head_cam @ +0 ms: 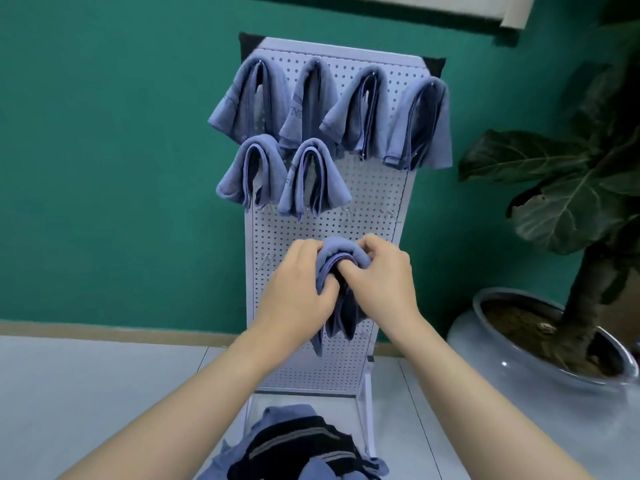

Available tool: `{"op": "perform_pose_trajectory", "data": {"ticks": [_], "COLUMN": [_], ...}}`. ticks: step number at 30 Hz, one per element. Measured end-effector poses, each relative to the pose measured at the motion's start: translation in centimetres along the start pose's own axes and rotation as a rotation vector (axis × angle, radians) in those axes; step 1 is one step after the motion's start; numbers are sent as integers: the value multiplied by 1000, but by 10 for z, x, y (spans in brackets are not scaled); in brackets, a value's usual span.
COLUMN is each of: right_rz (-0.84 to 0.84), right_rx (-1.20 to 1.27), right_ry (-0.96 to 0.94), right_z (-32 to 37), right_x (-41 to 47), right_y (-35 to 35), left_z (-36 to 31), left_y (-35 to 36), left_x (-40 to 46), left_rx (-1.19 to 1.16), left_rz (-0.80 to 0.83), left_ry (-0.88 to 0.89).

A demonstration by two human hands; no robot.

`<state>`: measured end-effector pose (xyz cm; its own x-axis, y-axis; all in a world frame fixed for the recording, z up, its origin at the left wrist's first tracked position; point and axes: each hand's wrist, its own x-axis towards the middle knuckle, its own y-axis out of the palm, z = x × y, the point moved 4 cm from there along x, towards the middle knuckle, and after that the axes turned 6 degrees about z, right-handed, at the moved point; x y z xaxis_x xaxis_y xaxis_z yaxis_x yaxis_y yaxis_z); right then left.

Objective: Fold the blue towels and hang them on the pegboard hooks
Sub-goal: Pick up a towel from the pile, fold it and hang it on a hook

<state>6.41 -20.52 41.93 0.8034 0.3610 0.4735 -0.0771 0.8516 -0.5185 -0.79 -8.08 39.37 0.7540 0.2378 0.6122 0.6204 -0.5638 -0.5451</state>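
A white pegboard (367, 202) stands upright against the green wall. Several folded blue towels (311, 181) hang from hooks in its two upper rows. In front of the board's middle I hold another folded blue towel (341, 258), bent over at the top with its ends hanging down. My left hand (298, 289) grips its left side, thumb pressed into the cloth. My right hand (381, 278) grips the right side, with fingers curled into the fold. Empty hooks (266, 259) stick out at the left of the board near my hands.
A heap of blue and black striped cloth (304, 448) lies on the floor at the foot of the pegboard. At the right stands a big-leaved plant (571, 188) in a round grey pot (512, 358). Pale floor tiles extend to the left.
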Motion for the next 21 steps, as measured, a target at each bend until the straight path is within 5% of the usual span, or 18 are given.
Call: {"op": "perform_pose_trajectory", "data": {"ticks": [11, 21], "right_rz": [-137, -167], "right_rx": [-321, -289], "right_ry": [-213, -273], "right_z": [26, 27], "right_x": [86, 168], "right_y": [-72, -87], "left_z": [-42, -56], "left_y": [-10, -10], "left_x": [121, 197], "left_rx": [-56, 42], "left_rz": [-156, -200], "left_ry": [99, -75]}}
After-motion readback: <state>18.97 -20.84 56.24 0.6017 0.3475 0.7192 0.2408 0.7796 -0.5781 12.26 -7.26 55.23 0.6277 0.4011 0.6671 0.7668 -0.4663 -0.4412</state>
